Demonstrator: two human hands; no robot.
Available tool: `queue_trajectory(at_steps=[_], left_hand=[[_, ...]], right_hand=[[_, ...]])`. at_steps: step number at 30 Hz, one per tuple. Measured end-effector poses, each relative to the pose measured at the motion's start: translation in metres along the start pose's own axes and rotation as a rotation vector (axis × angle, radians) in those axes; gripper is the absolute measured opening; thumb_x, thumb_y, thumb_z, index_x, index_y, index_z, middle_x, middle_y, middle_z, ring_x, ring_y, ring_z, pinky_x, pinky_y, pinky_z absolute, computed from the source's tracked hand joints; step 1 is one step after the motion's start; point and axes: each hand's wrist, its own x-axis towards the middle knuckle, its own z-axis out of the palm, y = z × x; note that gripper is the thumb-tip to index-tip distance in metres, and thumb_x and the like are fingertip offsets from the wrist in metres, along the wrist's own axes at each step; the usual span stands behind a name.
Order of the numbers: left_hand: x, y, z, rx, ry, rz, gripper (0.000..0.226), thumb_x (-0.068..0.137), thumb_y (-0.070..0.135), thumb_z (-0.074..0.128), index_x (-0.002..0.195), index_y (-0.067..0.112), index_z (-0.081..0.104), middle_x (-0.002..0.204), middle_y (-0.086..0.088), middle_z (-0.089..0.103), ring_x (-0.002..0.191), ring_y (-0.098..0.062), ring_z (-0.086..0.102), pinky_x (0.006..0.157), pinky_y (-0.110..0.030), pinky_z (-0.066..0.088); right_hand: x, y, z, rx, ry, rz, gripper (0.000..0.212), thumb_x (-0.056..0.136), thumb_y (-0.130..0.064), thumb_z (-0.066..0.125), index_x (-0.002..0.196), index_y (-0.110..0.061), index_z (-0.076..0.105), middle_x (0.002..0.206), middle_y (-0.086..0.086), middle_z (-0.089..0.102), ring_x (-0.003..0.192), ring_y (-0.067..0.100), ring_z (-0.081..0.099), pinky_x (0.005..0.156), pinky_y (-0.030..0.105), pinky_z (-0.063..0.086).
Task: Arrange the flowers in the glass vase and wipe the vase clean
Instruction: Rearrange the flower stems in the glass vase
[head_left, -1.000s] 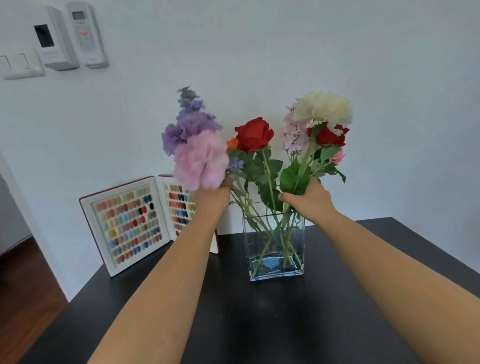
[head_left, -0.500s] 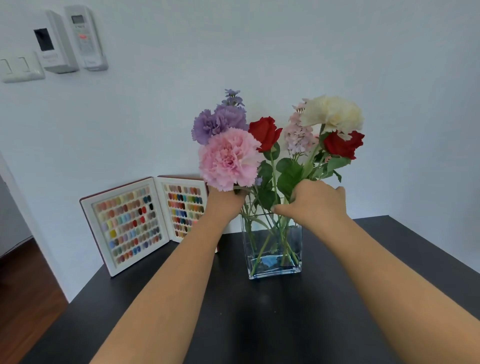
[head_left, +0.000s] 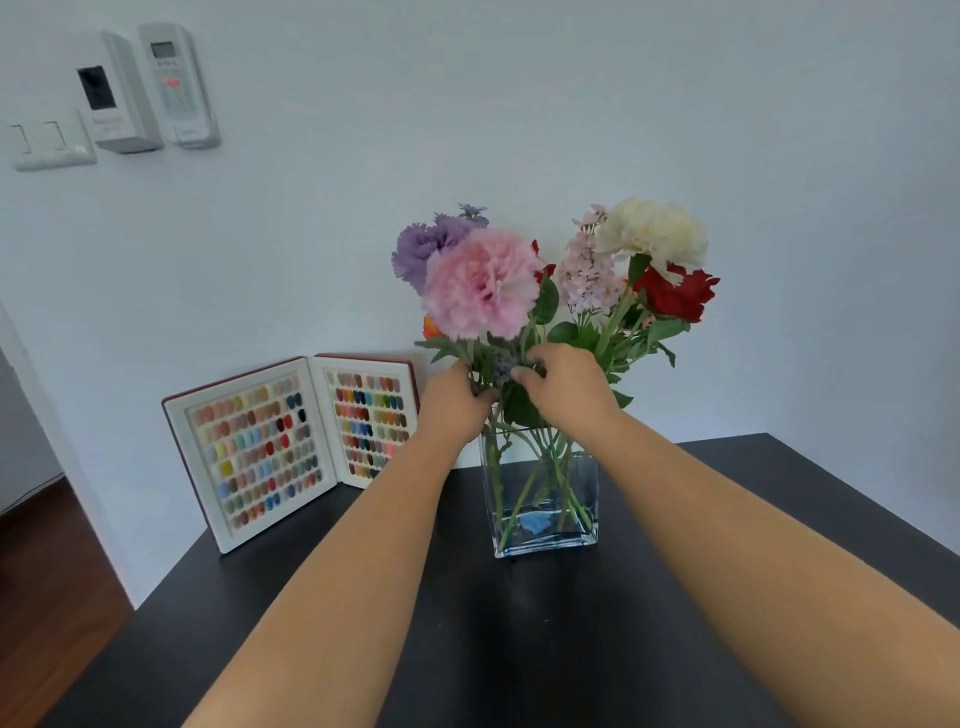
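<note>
- Broadly, we work at a black table (head_left: 519, 649) pushed against a pale wall (head_left: 571, 104); a strip of wooden floor (head_left: 47, 587) shows at the near left.
- On the far left of the table an open swatch book (head_left: 291, 441) of coloured nail tips leans against the wall, well clear of our work. High on the wall hang two remote holders (head_left: 150, 88) and a switch plate (head_left: 49, 140).
- At the far centre stands the square glass vase (head_left: 543, 499), upright, water pooled low in it, green stems crossing inside.
- The flowers (head_left: 561, 275) fan above its rim: pink carnation (head_left: 480, 283) and purple bloom (head_left: 426, 249) to the left, cream bloom (head_left: 652, 234) and red rose (head_left: 675, 293) to the right.
- Our left hand (head_left: 454, 400) has its fingers closed around the stems below the pink carnation, we judge to steady that side while it settles.
- Our right hand (head_left: 566, 387) curls over the middle stems just above the rim, fingertips pinching at a small lilac sprig, likely to tuck it in.
- We judge arranging nearly done; wiping is not yet begun, and no cloth is in view.
</note>
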Motion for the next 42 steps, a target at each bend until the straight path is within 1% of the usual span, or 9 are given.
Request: queue_trajectory(at_steps=[6, 14, 18, 22, 26, 29, 32, 37, 42], left_hand=[[0.008, -0.001, 0.0, 0.015, -0.07, -0.05, 0.031, 0.085, 0.022, 0.07, 0.111, 0.008, 0.058, 0.094, -0.021, 0.071, 0.086, -0.036, 0.067, 0.064, -0.029, 0.043], [0.022, 0.009, -0.002, 0.104, -0.122, -0.047, 0.03, 0.079, 0.023, 0.077, 0.102, 0.008, 0.066, 0.081, -0.004, 0.062, 0.078, -0.021, 0.059, 0.068, -0.028, 0.044], [0.025, 0.009, 0.003, 0.223, -0.24, -0.06, 0.028, 0.078, 0.027, 0.075, 0.095, 0.006, 0.069, 0.087, -0.011, 0.07, 0.085, -0.028, 0.066, 0.076, -0.036, 0.056], [0.023, 0.008, 0.005, 0.225, -0.289, -0.07, 0.027, 0.079, 0.026, 0.075, 0.066, 0.015, 0.055, 0.063, -0.001, 0.054, 0.073, -0.025, 0.058, 0.065, -0.03, 0.047], [0.016, 0.002, 0.007, 0.101, -0.225, -0.114, 0.025, 0.079, 0.026, 0.077, 0.069, 0.009, 0.061, 0.055, 0.003, 0.047, 0.059, -0.02, 0.051, 0.059, -0.028, 0.042], [0.005, -0.002, 0.013, -0.007, -0.151, -0.131, 0.035, 0.08, 0.028, 0.077, 0.059, 0.016, 0.051, 0.052, 0.003, 0.047, 0.054, -0.017, 0.048, 0.059, -0.031, 0.044], [-0.006, -0.006, 0.014, -0.124, -0.115, -0.099, 0.028, 0.083, 0.032, 0.074, 0.074, 0.008, 0.065, 0.058, -0.002, 0.058, 0.059, -0.017, 0.056, 0.06, -0.028, 0.044], [-0.013, -0.009, 0.004, -0.139, -0.151, -0.067, 0.027, 0.092, 0.032, 0.062, 0.108, 0.011, 0.068, 0.097, -0.004, 0.071, 0.089, -0.023, 0.064, 0.074, -0.028, 0.045], [-0.01, -0.006, 0.002, -0.006, -0.204, -0.055, 0.032, 0.092, 0.038, 0.059, 0.096, 0.007, 0.066, 0.1, -0.011, 0.058, 0.09, -0.028, 0.058, 0.073, -0.031, 0.043]], right_hand=[[0.024, 0.002, -0.012, 0.055, 0.057, 0.085, 0.032, 0.097, -0.023, 0.052, 0.07, -0.006, 0.048, 0.055, 0.004, 0.046, 0.051, 0.021, 0.043, 0.044, 0.027, 0.028], [0.038, -0.007, -0.018, -0.012, -0.025, 0.098, 0.029, 0.097, -0.023, 0.05, 0.089, 0.003, 0.061, 0.063, 0.007, 0.05, 0.06, 0.024, 0.049, 0.053, 0.03, 0.036], [0.042, -0.004, -0.021, -0.056, -0.068, 0.107, 0.03, 0.097, -0.023, 0.051, 0.093, 0.004, 0.063, 0.069, 0.012, 0.056, 0.065, 0.027, 0.053, 0.058, 0.03, 0.041], [0.045, 0.0, -0.017, -0.051, -0.098, 0.116, 0.028, 0.096, -0.023, 0.054, 0.081, 0.001, 0.058, 0.062, 0.008, 0.051, 0.063, 0.026, 0.05, 0.049, 0.027, 0.033], [0.042, 0.005, -0.009, 0.035, -0.028, 0.12, 0.029, 0.094, -0.021, 0.056, 0.07, -0.006, 0.049, 0.054, 0.004, 0.044, 0.05, 0.019, 0.041, 0.044, 0.026, 0.026], [0.04, 0.008, -0.004, 0.056, 0.009, 0.13, 0.032, 0.094, -0.02, 0.055, 0.067, -0.006, 0.048, 0.053, 0.004, 0.045, 0.047, 0.017, 0.04, 0.043, 0.026, 0.025], [0.043, 0.01, 0.0, 0.092, 0.012, 0.159, 0.039, 0.094, -0.02, 0.056, 0.059, -0.011, 0.04, 0.054, 0.004, 0.045, 0.05, 0.019, 0.044, 0.043, 0.026, 0.027], [0.049, 0.008, 0.0, 0.142, 0.0, 0.177, 0.039, 0.095, -0.019, 0.054, 0.06, -0.012, 0.039, 0.064, 0.011, 0.053, 0.062, 0.029, 0.059, 0.051, 0.029, 0.037], [0.042, 0.015, 0.008, 0.128, 0.007, 0.18, 0.034, 0.094, -0.019, 0.056, 0.064, -0.007, 0.046, 0.064, 0.012, 0.057, 0.064, 0.032, 0.061, 0.054, 0.03, 0.044]])
